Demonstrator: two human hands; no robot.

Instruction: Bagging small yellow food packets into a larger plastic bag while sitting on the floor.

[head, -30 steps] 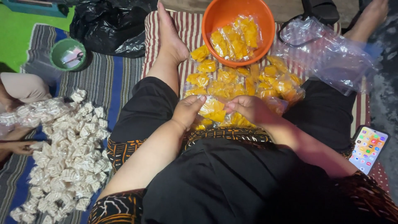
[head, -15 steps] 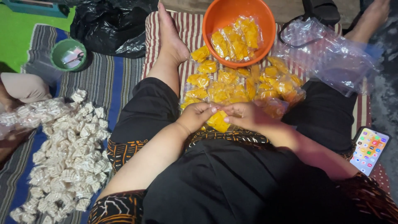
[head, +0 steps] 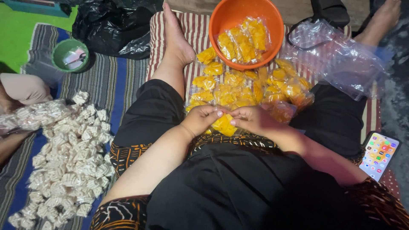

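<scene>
I sit on the floor with my legs spread. My left hand and my right hand meet in front of my lap, and both pinch one small clear packet of yellow snacks. Just beyond my hands lies a heap of several similar yellow snack packets on a striped mat between my legs. Further away stands an orange bowl with more yellow packets inside.
A pile of white wrapped packets covers the mat at left, where another person's hand reaches in. A green bowl, a black plastic bag, clear plastic bags and a phone lie around.
My hands lifted one yellow packet out of the heap and drew it toward my lap; my fingers have closed together on it.
</scene>
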